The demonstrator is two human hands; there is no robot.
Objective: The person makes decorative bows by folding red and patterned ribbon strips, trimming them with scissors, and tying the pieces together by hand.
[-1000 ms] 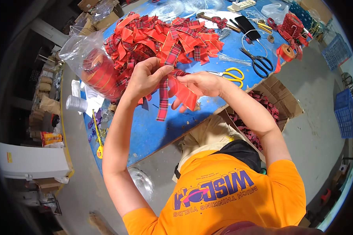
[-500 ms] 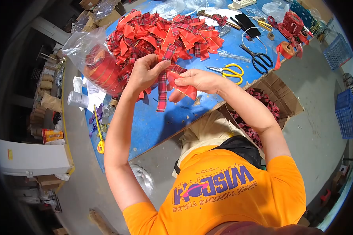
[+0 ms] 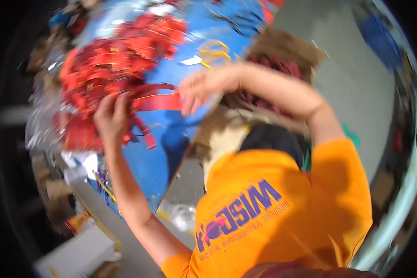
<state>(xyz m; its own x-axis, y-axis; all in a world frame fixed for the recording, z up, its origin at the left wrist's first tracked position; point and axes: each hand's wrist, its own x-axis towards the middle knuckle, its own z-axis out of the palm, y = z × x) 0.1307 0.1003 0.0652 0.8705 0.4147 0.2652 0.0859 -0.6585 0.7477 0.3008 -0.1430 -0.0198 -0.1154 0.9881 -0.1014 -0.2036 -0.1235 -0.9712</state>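
Observation:
Motion blurs the view. My left hand point(image 3: 111, 118) is at the near edge of a heap of red and tartan ribbon pieces point(image 3: 116, 60), its fingers closed on ribbon. From there a red ribbon point(image 3: 160, 102) stretches rightward to my right hand point(image 3: 204, 88), whose fingers appear closed on its end. A dark strip runs just above it. Below my left fingers hangs a short tartan tail point(image 3: 146, 135). How the pieces join at my left fingertips is hidden.
Yellow-handled scissors point(image 3: 215, 53) lie beyond my right hand on the blue table point(image 3: 146, 171). Black scissors point(image 3: 236, 18) are farther back. A cardboard box point(image 3: 282, 46) with tartan pieces stands beside the table. A clear bag with a red ribbon roll point(image 3: 78, 132) sits left.
My hands have moved apart, with red ribbon now stretched between them. The view has swung, so the heap and table appear farther left and tilted.

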